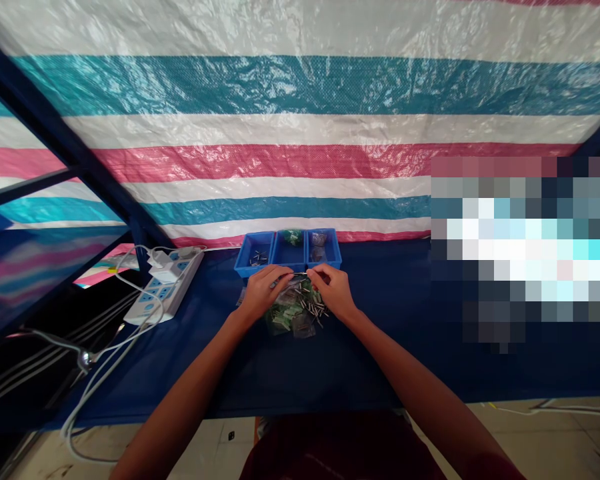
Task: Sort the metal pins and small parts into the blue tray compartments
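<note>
My left hand (267,287) and my right hand (333,288) meet above a pile on the dark blue table. Between their pinched fingertips is a slim metal rod (300,274), one end in each hand; its exact kind is too small to tell. Below lie several loose metal rods (318,308), mostly under and beside my right hand. Small clear bags with green contents (283,317) spread between the hands, and a clear bag with brownish contents (304,327) lies at the near edge of the pile.
Behind the hands stand three blue bins: the left bin (244,267) holds a few metal rods, the middle bin (289,256) a green bag, the right bin (333,252) clear bags. A white power strip (147,307) with cables lies left. A striped tarp (280,160) hangs behind; the right side is pixelated.
</note>
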{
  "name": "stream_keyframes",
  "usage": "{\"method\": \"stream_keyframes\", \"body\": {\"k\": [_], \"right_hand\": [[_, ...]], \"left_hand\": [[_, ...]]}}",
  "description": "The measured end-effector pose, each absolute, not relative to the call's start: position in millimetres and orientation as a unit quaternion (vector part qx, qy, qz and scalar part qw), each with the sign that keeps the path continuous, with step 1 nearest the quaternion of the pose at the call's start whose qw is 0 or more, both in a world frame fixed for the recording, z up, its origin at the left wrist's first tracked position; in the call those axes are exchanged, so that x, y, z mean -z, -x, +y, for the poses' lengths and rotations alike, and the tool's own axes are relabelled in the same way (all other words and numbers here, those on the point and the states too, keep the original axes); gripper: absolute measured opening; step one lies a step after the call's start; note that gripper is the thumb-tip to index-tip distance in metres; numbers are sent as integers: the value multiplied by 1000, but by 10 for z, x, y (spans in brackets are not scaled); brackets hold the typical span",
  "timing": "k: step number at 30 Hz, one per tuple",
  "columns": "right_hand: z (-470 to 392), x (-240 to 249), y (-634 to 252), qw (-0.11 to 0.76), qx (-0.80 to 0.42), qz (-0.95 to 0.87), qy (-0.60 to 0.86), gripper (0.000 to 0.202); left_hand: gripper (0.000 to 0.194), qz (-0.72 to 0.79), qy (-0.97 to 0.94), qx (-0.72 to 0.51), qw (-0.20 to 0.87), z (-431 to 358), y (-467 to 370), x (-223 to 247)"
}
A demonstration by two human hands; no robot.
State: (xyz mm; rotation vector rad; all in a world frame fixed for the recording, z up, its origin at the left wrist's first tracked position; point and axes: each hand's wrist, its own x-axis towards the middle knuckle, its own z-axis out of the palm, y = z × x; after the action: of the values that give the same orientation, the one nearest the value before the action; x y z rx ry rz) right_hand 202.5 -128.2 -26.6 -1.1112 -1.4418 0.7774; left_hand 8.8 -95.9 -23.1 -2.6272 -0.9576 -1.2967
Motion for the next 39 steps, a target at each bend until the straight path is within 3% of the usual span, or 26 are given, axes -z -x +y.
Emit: {"method": "stream_keyframes", "body": {"k": [39], "right_hand": [[-1276, 262, -2014, 559, -342, -601, 457, 19]], "left_hand": [[23, -351, 839, 415, -13, -968, -89, 230]]}}
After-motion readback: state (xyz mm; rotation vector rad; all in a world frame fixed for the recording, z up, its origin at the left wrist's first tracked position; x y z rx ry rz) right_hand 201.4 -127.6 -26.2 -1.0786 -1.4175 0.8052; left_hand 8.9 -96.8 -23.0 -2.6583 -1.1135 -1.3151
